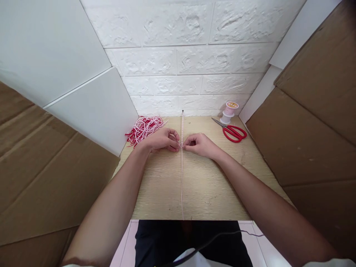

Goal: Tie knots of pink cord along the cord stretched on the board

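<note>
A thin pink cord (181,178) runs straight down the middle of the wooden table (205,185), from a pin at the back wall to the front edge. Its far part looks knotted or braided. My left hand (162,140) and my right hand (198,144) meet at the cord, each with fingers pinched on a strand at the same spot, knuckles up.
A heap of red and white cords (143,128) lies at the back left. Red-handled scissors (232,131) and a spool of pink thread (229,111) sit at the back right. Cardboard panels (311,137) wall in both sides. A black cable (217,237) hangs below the front edge.
</note>
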Demonstrator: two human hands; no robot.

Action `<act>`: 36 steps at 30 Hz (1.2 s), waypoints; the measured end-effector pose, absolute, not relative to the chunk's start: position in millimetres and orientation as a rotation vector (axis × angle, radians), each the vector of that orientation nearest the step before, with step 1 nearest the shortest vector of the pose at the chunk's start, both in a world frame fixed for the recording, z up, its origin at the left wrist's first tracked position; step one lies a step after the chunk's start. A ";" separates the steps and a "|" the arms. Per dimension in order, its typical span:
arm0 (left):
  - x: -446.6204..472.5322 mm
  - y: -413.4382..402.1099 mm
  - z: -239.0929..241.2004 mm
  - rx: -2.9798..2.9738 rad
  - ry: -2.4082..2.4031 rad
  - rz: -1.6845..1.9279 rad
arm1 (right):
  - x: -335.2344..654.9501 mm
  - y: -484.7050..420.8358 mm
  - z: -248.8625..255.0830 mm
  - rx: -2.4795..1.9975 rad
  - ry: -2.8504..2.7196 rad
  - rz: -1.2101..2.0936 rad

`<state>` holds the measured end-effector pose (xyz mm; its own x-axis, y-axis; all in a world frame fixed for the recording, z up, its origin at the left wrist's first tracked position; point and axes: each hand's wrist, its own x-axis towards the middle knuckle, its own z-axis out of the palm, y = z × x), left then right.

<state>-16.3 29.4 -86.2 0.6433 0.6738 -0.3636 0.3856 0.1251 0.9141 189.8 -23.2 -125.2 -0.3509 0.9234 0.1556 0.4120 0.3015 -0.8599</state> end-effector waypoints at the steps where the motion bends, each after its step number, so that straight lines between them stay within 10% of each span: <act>1: -16.6 28.9 -85.5 1.486 0.926 0.260 | 189.9 -22.8 -125.7 -1.185 -1.906 0.976; 36: -16.8 28.6 -83.7 1.734 0.970 0.216 | 189.5 -24.2 -123.2 -1.177 -1.915 1.006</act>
<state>-16.8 28.6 -83.7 0.6503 0.6940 -0.3089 0.4976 -0.0819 0.8635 189.5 -24.2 -123.2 -0.3722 0.9174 0.1412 0.4046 0.2973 -0.8648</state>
